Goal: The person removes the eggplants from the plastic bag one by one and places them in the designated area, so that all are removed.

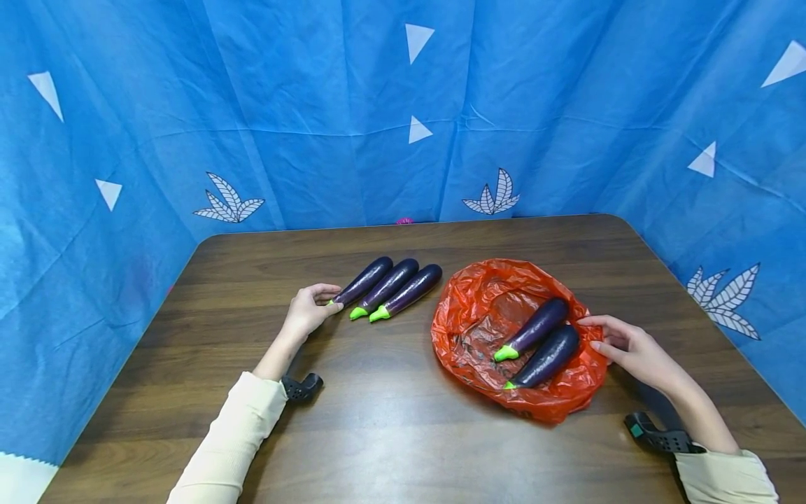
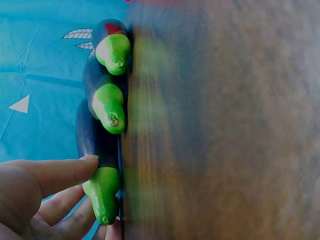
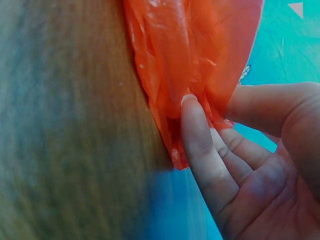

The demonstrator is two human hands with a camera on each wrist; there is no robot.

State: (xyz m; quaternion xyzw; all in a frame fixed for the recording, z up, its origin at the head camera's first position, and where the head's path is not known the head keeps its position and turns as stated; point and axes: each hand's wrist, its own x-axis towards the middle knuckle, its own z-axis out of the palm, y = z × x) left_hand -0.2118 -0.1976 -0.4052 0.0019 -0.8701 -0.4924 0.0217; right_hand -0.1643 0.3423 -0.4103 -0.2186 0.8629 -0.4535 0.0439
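The left arm [image 1: 252, 399] and the right arm [image 1: 699, 413] are stretched forward and inward, and the left hand [image 1: 313, 309] and the right hand [image 1: 639, 352] are held well apart. Each arm is covered by a pale sleeve [image 1: 223, 441], from which the 2 wrists [image 1: 277, 358] are let out. By the left hand a pinch is made, with the thumb [image 2: 60, 172] extended and the fingers [image 2: 57, 206] gently curved. By the right hand a pinch is also formed, and its palm [image 3: 270, 200] is partly shown.

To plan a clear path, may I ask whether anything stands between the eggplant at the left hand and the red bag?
Yes: the middle eggplant and the right eggplant lie between the left eggplant and the red bag.
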